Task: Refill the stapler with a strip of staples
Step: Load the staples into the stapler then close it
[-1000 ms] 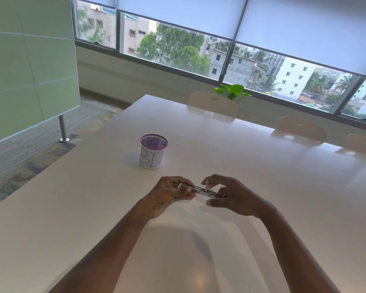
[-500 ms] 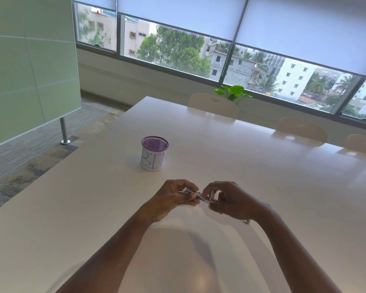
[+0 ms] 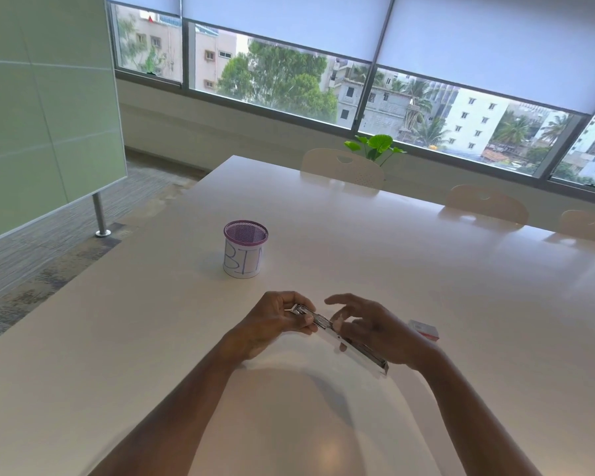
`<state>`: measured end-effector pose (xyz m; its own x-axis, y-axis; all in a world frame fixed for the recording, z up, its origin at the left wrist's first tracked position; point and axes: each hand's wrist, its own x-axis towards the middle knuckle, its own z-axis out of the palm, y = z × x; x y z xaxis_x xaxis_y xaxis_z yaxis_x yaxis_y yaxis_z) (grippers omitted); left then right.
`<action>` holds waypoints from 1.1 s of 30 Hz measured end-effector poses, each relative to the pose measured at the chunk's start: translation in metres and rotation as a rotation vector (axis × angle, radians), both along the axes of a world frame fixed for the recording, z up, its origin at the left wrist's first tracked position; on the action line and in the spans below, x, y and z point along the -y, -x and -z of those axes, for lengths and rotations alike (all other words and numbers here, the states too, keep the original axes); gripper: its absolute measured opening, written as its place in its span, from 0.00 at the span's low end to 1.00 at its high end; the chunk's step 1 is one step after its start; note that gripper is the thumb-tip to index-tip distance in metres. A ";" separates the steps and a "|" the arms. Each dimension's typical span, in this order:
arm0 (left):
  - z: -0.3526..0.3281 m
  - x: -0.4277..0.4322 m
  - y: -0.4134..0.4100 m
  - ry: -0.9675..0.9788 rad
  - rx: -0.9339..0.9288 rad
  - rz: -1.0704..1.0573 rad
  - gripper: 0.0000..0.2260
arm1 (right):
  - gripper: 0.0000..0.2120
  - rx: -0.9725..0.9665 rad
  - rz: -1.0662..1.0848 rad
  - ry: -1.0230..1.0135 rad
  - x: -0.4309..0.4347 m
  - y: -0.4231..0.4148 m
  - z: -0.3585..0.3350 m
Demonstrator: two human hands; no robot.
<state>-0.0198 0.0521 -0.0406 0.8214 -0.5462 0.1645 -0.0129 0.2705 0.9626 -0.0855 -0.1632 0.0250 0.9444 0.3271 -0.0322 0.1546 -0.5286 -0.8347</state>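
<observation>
A silver stapler (image 3: 327, 326) is held just above the white table (image 3: 426, 269), swung open into one long line that runs down to the right. My left hand (image 3: 275, 319) grips its front end. My right hand (image 3: 378, 329) lies over the rear half: the thumb touches the metal channel, the index and middle fingers are lifted and spread, and the far end sticks out below the wrist. A small red and white staple box (image 3: 425, 328) lies on the table just right of my right hand. I cannot see a staple strip.
A purple mesh cup (image 3: 244, 249) wrapped in paper marked "BIN" stands on the table beyond my hands. Pale chairs (image 3: 342, 164) line the far edge under the windows, with a green plant (image 3: 375, 146) behind. A green partition (image 3: 42, 97) stands at left.
The stapler has swung open to its full length, its rear half now reaching down to the right. My right hand's fingers went from a pinch to lifted and spread. The staple box came into view.
</observation>
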 end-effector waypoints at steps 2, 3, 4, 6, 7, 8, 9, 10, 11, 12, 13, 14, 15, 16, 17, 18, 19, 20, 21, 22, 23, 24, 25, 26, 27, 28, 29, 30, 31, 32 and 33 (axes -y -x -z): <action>0.000 0.000 0.000 -0.001 -0.007 0.004 0.07 | 0.08 -0.003 0.041 -0.047 0.001 -0.002 0.003; 0.000 0.000 -0.001 -0.002 -0.010 0.009 0.07 | 0.06 0.002 0.060 -0.045 0.001 -0.003 0.005; 0.000 0.000 -0.001 -0.002 -0.013 0.016 0.07 | 0.05 0.008 0.075 -0.043 0.000 -0.004 0.007; 0.000 0.000 -0.001 -0.003 -0.016 0.032 0.07 | 0.05 0.031 0.099 -0.048 -0.004 -0.006 0.010; 0.000 0.000 0.000 -0.005 -0.016 0.040 0.08 | 0.06 0.042 0.109 -0.056 -0.005 -0.007 0.011; -0.001 -0.001 0.000 -0.005 -0.014 0.045 0.08 | 0.07 0.049 0.118 -0.064 -0.007 -0.009 0.011; -0.001 -0.001 0.000 -0.004 -0.008 0.048 0.08 | 0.07 0.051 0.129 -0.067 -0.008 -0.010 0.011; -0.001 -0.001 0.001 -0.002 -0.002 0.048 0.08 | 0.07 0.052 0.140 -0.060 -0.009 -0.011 0.012; -0.001 -0.001 0.001 0.001 0.004 0.047 0.08 | 0.06 0.053 0.150 -0.041 -0.009 -0.013 0.012; -0.002 -0.001 0.001 0.003 0.008 0.046 0.09 | 0.06 0.051 0.158 -0.018 -0.009 -0.014 0.013; -0.002 -0.001 0.002 0.004 0.008 0.045 0.09 | 0.06 0.043 0.161 0.000 -0.009 -0.015 0.013; -0.002 0.000 0.001 0.005 0.008 0.045 0.10 | 0.06 0.026 0.158 0.002 -0.010 -0.016 0.013; -0.002 0.000 0.001 0.006 0.008 0.047 0.11 | 0.07 -0.002 0.153 -0.021 -0.010 -0.016 0.012; -0.002 0.000 0.001 0.008 0.007 0.047 0.11 | 0.07 -0.032 0.147 -0.048 -0.011 -0.015 0.011; -0.002 0.000 0.001 0.008 0.007 0.045 0.11 | 0.08 -0.060 0.142 -0.060 -0.012 -0.014 0.009; -0.002 0.000 0.001 0.004 0.007 0.041 0.12 | 0.09 -0.094 0.136 -0.049 -0.012 -0.011 0.007; -0.002 0.000 0.000 -0.002 0.007 0.037 0.11 | 0.11 -0.140 0.126 -0.028 -0.011 -0.008 0.005; -0.001 -0.001 0.000 -0.009 0.004 0.029 0.11 | 0.13 -0.191 0.110 0.002 -0.008 -0.004 0.002; -0.001 -0.001 0.000 -0.013 -0.001 0.016 0.11 | 0.14 -0.237 0.092 0.038 -0.003 0.001 -0.002; 0.000 -0.001 -0.001 -0.015 -0.008 -0.002 0.10 | 0.14 -0.269 0.077 0.067 0.002 0.006 -0.007; 0.000 -0.001 -0.001 -0.016 -0.017 -0.022 0.10 | 0.14 -0.283 0.068 0.074 0.009 0.011 -0.012; 0.000 -0.001 -0.002 -0.017 -0.025 -0.040 0.10 | 0.13 -0.284 0.062 0.049 0.015 0.016 -0.018; 0.000 0.000 -0.002 -0.020 -0.030 -0.052 0.10 | 0.12 -0.274 0.058 -0.002 0.022 0.021 -0.024; 0.000 0.000 -0.002 -0.025 -0.032 -0.058 0.10 | 0.12 -0.255 0.054 -0.064 0.028 0.024 -0.030; 0.000 0.001 -0.002 -0.029 -0.033 -0.060 0.10 | 0.12 -0.233 0.052 -0.130 0.033 0.027 -0.035; 0.001 0.001 -0.002 -0.034 -0.033 -0.059 0.10 | 0.13 -0.211 0.047 -0.197 0.037 0.029 -0.039; 0.001 0.001 -0.002 -0.040 -0.031 -0.055 0.10 | 0.13 -0.187 0.039 -0.257 0.037 0.029 -0.041; 0.001 0.000 -0.002 -0.045 -0.024 -0.046 0.10 | 0.13 -0.158 0.032 -0.305 0.035 0.028 -0.041; 0.001 0.001 -0.001 -0.047 -0.017 -0.029 0.10 | 0.13 -0.123 0.039 -0.339 0.031 0.027 -0.040; 0.000 0.002 0.000 -0.046 -0.014 -0.008 0.10 | 0.12 -0.083 0.063 -0.351 0.025 0.024 -0.037; 0.000 0.002 0.001 -0.042 -0.015 0.012 0.11 | 0.10 -0.045 0.102 -0.341 0.017 0.019 -0.032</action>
<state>-0.0209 0.0496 -0.0407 0.8167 -0.5625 0.1286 0.0049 0.2297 0.9732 -0.1049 -0.1807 0.0572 0.9728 0.2308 0.0205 0.0749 -0.2294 -0.9704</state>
